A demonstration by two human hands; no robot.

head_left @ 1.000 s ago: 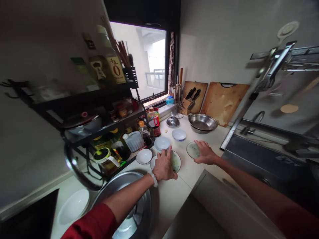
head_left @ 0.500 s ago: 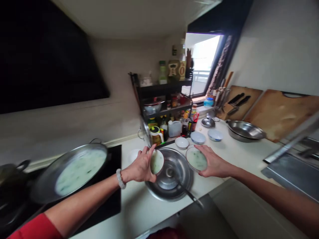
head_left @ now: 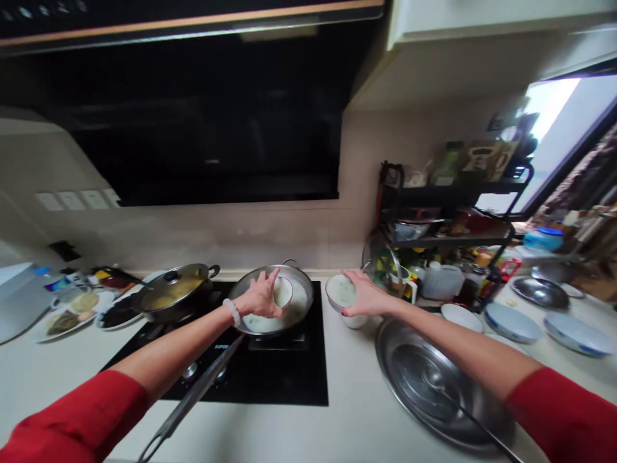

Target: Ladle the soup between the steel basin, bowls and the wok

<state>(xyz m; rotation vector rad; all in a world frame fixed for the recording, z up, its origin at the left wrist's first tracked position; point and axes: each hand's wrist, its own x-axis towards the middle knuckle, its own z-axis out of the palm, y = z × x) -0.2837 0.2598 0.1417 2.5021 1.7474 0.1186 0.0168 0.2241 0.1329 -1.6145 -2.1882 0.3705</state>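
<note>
My left hand (head_left: 261,296), with a pale bead bracelet on the wrist, grips a small white bowl (head_left: 283,292) of pale soup by its rim. It is above the wok (head_left: 302,283), where pale soup with green bits shows. My right hand (head_left: 365,294) is closed round a second soup bowl (head_left: 340,290), over the counter just right of the stove. Beneath that bowl, partly covered, is another white bowl (head_left: 355,321). A large steel basin (head_left: 409,386) with a ladle (head_left: 475,421) in it sits below my right forearm.
On the stove's left stands a lidded pan (head_left: 176,292), and the wok's long handle (head_left: 197,392) points toward me. Plates of food (head_left: 72,315) are at far left. A black spice rack (head_left: 448,190) stands behind the basin. Shallow bowls (head_left: 513,321) line the right counter.
The view has swung left toward the stove. Both hands, still holding their soup bowls, have moved left from over and beside the basin; the left is now over the wok.
</note>
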